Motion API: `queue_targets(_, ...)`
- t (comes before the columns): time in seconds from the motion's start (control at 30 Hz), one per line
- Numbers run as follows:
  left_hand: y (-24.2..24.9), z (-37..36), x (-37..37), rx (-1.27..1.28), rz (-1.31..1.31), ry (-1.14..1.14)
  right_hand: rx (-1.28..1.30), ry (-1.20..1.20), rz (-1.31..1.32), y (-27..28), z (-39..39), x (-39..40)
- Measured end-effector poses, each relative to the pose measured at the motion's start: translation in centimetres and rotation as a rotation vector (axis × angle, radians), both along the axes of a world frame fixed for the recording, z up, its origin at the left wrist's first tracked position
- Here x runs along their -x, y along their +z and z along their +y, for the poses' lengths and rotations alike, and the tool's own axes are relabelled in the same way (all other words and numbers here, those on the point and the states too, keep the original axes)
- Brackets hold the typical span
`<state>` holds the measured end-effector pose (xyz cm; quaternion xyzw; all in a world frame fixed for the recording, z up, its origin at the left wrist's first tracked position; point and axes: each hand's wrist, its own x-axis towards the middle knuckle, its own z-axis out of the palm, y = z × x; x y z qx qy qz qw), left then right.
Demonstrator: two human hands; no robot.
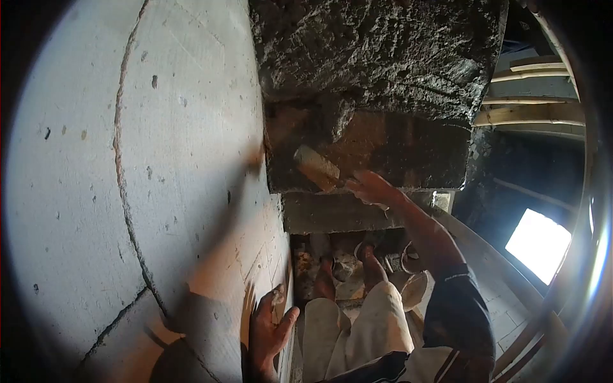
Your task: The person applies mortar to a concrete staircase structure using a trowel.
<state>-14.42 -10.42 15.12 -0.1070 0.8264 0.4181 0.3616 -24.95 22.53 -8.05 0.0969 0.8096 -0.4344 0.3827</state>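
My right hand (370, 188) is wrapped round the handle of a trowel (317, 167). Its flat blade lies against the dark, smooth upright face (415, 150) of a step, left of the middle. Above that face, rough wet mortar (383, 57) covers the surface, and one tongue of it hangs down over the edge. My left hand (271, 335) is low beside the pale wall, thumb and fingers apart, with nothing held. It seems to rest on the wall, though the exact contact is hard to see.
The pale cracked wall (191, 127) rises close along the left. Below the mortared face is a lower ledge (345, 212); my feet stand among rubble under it. Wooden poles (536, 115) and a bright opening (539, 246) are on the right.
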Motion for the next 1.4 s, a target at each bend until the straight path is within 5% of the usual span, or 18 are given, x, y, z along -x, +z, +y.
queue_targets(0.1, -0.8, -0.6, -0.7, 0.031, 0.014, -0.081, -0.167, 0.19, 0.148, -0.8, 1.7, 1.5)
queue_targets(0.3, -1.1, -1.0, -1.0, -0.004, -0.024, 0.019, -0.331, 0.202, 0.324, -0.8, 5.5, 7.0)
queue_targets(0.63, -1.3, -1.1, -0.7, 0.029, -0.069, -0.059, -0.689, 0.329, 0.244, 1.1, 8.0, 10.3)
queue_targets(0.73, -2.1, -1.7, -1.8, 0.014, -0.089, 0.013, -0.689, 0.137, 0.648, -0.7, 9.5, 9.8)
queue_targets(0.93, -2.0, -1.8, -1.3, 0.037, -0.158, -0.005, -0.713, 0.226, 0.479, 10.8, 10.3, 12.1)
queue_targets(1.1, -2.6, -2.0, -2.2, -0.059, -0.017, 0.061, -0.536, 0.348, 0.482, 22.2, 8.4, 11.6)
queue_targets(1.23, -0.8, -1.3, -0.6, 0.107, -0.196, -0.068, -0.18, 0.577, 0.293, 31.4, 6.3, 13.2)
queue_targets(1.33, 1.5, 0.3, 1.8, 0.189, -0.469, -0.008, 0.019, 0.523, 0.149, 32.7, 5.1, 16.8)
queue_targets(1.4, -2.1, -1.4, -2.5, 0.027, -0.15, 0.059, 0.074, 0.406, 0.03, 32.1, 5.9, 20.5)
